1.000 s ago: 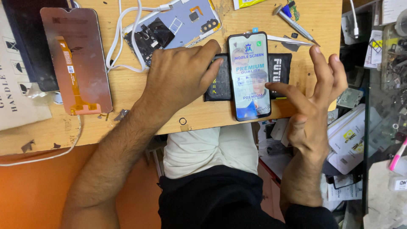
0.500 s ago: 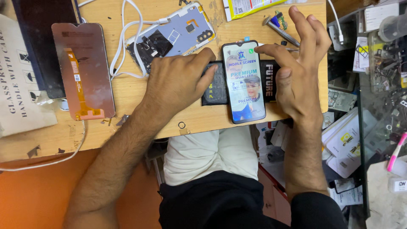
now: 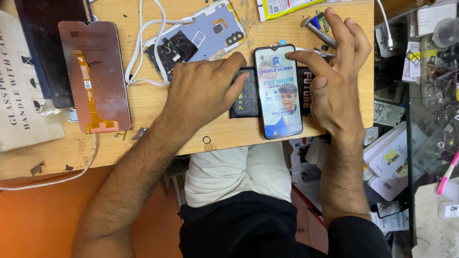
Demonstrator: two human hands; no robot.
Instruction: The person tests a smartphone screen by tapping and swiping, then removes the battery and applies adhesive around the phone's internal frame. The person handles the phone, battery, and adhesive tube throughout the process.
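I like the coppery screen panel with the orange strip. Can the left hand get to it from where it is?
Probably yes. The left hand rests on the black block under the printed phone screen. The coppery screen panel lies flat farther left, and only bare wooden table and a white cable lie between.

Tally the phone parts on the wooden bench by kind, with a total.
Phone screens with printed protective film, under both hands: 1
Copper-backed display panels with orange flex cable: 1
Opened phone bodies with exposed circuitry: 1
Black rectangular pads under the screen: 1
Total: 4
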